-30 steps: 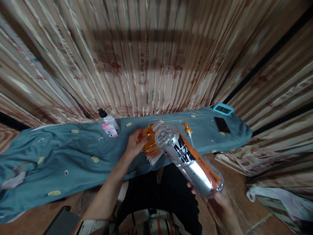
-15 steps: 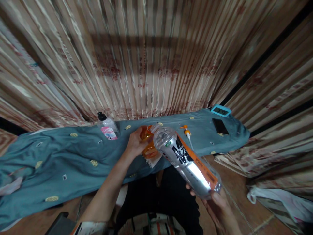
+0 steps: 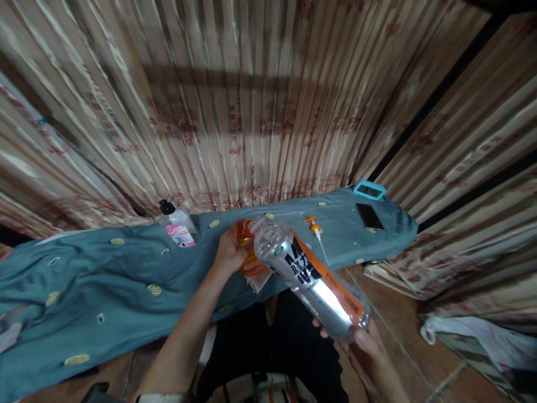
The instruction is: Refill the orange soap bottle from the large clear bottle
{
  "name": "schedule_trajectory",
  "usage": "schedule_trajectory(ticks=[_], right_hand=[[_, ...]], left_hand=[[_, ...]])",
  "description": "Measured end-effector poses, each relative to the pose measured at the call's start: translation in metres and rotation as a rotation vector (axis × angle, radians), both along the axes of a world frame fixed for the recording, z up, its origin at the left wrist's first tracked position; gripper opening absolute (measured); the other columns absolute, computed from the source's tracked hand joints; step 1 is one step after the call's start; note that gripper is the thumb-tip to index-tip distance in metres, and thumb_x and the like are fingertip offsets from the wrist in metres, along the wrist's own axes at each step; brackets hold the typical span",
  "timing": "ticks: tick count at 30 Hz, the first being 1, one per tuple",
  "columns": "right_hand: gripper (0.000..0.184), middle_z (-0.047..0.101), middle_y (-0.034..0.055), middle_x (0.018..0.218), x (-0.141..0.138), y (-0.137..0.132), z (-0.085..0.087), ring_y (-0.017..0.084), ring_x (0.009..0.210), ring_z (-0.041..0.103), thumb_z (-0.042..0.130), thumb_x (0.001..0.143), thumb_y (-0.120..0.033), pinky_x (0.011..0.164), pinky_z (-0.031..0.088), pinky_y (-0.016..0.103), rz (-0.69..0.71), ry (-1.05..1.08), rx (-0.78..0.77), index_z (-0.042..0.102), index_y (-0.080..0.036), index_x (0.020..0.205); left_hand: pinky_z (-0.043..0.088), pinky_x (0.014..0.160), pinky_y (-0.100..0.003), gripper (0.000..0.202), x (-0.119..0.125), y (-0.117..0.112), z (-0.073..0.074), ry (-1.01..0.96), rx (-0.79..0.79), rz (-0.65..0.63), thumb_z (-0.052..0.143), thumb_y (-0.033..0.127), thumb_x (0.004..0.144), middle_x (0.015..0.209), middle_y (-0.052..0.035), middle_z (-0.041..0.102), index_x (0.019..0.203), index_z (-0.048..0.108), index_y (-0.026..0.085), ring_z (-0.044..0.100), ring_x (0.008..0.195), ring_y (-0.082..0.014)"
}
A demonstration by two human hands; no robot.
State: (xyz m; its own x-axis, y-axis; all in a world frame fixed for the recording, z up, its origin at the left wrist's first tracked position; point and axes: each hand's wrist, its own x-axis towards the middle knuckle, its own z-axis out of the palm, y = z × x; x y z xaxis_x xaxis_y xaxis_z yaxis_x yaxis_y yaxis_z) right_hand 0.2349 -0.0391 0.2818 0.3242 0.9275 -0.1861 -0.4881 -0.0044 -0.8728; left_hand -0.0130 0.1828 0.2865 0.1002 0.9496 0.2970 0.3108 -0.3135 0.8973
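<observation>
My left hand (image 3: 232,247) is closed around an orange translucent bottle (image 3: 254,264) that stands on the teal cloth. With my right hand (image 3: 363,350) I grip the base of a large clear plastic bottle (image 3: 312,280) with a silver, black and orange label. This bottle is tilted, its neck down at the mouth of the orange bottle; whether the two mouths touch is hard to see. A piece of white paper (image 3: 259,281) lies beneath the orange bottle. To the right, an orange pump head (image 3: 314,226) with a white tube rests on the cloth.
A clear pump bottle (image 3: 180,228) with a pink label stands at left on the teal cloth (image 3: 126,296). At the far right lie a phone (image 3: 369,216) and a blue-framed digital clock (image 3: 370,190). Pleated curtains (image 3: 235,112) hang behind, and a white bag (image 3: 482,336) sits lower right.
The view has shifted slightly, so everything sits a little further left. Both hands keep their hold, and the large bottle stays tilted at the orange bottle's mouth.
</observation>
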Motion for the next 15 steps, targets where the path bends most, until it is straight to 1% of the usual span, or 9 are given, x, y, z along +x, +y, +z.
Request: schedule_trajectory(ticks=[2, 5, 6, 8, 10, 12, 14, 15], right_hand=[[0.055, 0.084, 0.0116, 0.106, -0.002, 0.001, 0.003, 0.025, 0.084, 0.082, 0.106, 0.076, -0.060, 0.075, 0.065, 0.023, 0.002, 0.000, 0.018, 0.090, -0.032, 0.121], [0.062, 0.085, 0.0095, 0.115, -0.002, 0.001, 0.004, 0.027, 0.086, 0.083, 0.108, 0.071, -0.060, 0.073, 0.066, 0.024, -0.020, 0.015, -0.010, 0.088, -0.033, 0.123], [0.063, 0.085, 0.0096, 0.115, -0.002, 0.001, 0.004, 0.027, 0.086, 0.083, 0.108, 0.070, -0.061, 0.073, 0.066, 0.024, -0.022, 0.015, -0.031, 0.088, -0.033, 0.122], [0.059, 0.086, 0.0121, 0.107, 0.000, -0.001, 0.004, 0.026, 0.084, 0.082, 0.107, 0.070, -0.064, 0.076, 0.066, 0.024, -0.003, 0.009, -0.063, 0.086, -0.030, 0.113], [0.054, 0.085, 0.0145, 0.100, 0.002, -0.002, 0.004, 0.025, 0.085, 0.081, 0.106, 0.071, -0.066, 0.080, 0.065, 0.023, 0.020, -0.002, -0.074, 0.083, -0.027, 0.101], [0.053, 0.085, 0.0146, 0.103, 0.003, -0.002, 0.003, 0.026, 0.086, 0.082, 0.106, 0.071, -0.067, 0.080, 0.066, 0.024, 0.018, -0.008, -0.072, 0.080, -0.027, 0.094], [0.053, 0.086, 0.0141, 0.107, 0.004, -0.002, 0.002, 0.027, 0.088, 0.084, 0.105, 0.072, -0.067, 0.078, 0.067, 0.025, 0.004, -0.023, -0.070, 0.079, -0.027, 0.094], [0.054, 0.086, 0.0137, 0.108, 0.004, -0.001, 0.002, 0.028, 0.089, 0.084, 0.105, 0.072, -0.067, 0.077, 0.067, 0.025, 0.000, -0.025, -0.069, 0.079, -0.027, 0.098]], left_hand=[[0.064, 0.097, -0.044, 0.030, 0.001, 0.001, 0.000, -0.002, 0.001, -0.004, 0.074, 0.029, 0.082, 0.107, -0.0082, 0.087, 0.111, 0.076, 0.020, 0.083, 0.102, -0.0313], [0.065, 0.093, -0.044, 0.031, 0.003, 0.001, -0.001, -0.029, -0.018, -0.010, 0.076, 0.030, 0.082, 0.103, -0.0084, 0.087, 0.111, 0.075, 0.020, 0.084, 0.098, -0.0319], [0.065, 0.093, -0.043, 0.031, 0.004, 0.001, -0.002, -0.040, -0.024, -0.007, 0.077, 0.030, 0.082, 0.103, -0.0084, 0.087, 0.111, 0.075, 0.020, 0.084, 0.098, -0.0317], [0.064, 0.092, -0.041, 0.030, 0.007, 0.001, -0.005, -0.057, -0.022, 0.012, 0.076, 0.026, 0.081, 0.104, -0.0079, 0.087, 0.111, 0.075, 0.020, 0.083, 0.099, -0.0301], [0.063, 0.089, -0.038, 0.029, 0.010, 0.000, -0.008, -0.086, -0.021, 0.033, 0.076, 0.025, 0.082, 0.103, -0.0072, 0.087, 0.110, 0.075, 0.020, 0.082, 0.097, -0.0280], [0.063, 0.089, -0.037, 0.027, 0.013, 0.000, -0.011, -0.100, -0.011, 0.066, 0.075, 0.025, 0.083, 0.100, -0.0063, 0.086, 0.109, 0.075, 0.021, 0.081, 0.095, -0.0267], [0.062, 0.089, -0.036, 0.026, 0.015, 0.000, -0.013, -0.112, -0.013, 0.081, 0.078, 0.026, 0.082, 0.100, -0.0054, 0.086, 0.108, 0.075, 0.022, 0.081, 0.094, -0.0261], [0.063, 0.089, -0.036, 0.027, 0.016, 0.000, -0.014, -0.117, -0.015, 0.084, 0.079, 0.028, 0.081, 0.100, -0.0054, 0.086, 0.107, 0.075, 0.022, 0.081, 0.094, -0.0263]])
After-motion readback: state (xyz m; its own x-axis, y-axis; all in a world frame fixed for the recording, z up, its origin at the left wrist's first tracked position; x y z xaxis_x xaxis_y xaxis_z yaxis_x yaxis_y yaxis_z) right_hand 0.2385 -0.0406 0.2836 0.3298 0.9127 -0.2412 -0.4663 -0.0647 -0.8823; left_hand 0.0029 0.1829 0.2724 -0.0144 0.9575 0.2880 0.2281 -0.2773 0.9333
